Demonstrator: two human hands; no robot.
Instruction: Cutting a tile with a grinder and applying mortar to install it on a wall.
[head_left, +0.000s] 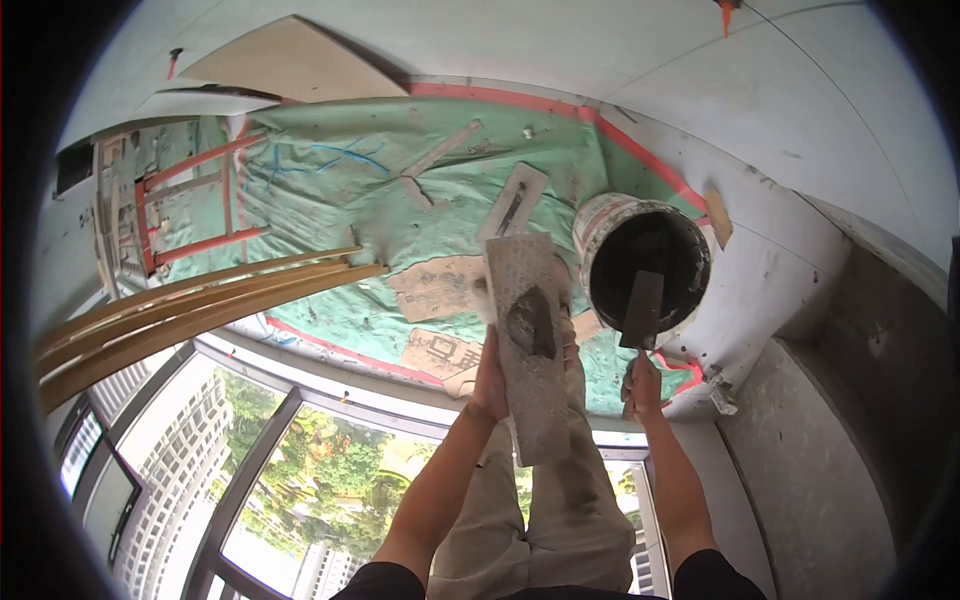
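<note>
My left hand (489, 385) grips a long grey rectangular tile (530, 410) from below, thumb along its left edge and fingertips showing at the right. A dark lump of wet mortar (532, 322) sits on the middle of the tile's patterned face. My right hand (642, 384) is closed round the handle of a flat-bladed trowel (645, 300). The trowel's blade reaches over the near rim of a mortar-smeared bucket (590, 230), which holds dark material; whether the tip touches that material I cannot tell.
Green sheeting (330, 210) covers the floor, edged with red tape (500, 95). On it lie a plastering trowel (513, 203) and torn cardboard (440, 290). Long wooden strips (220, 300) reach in from the left. A large board (295, 62) leans at the back; windows (320, 470) are near left.
</note>
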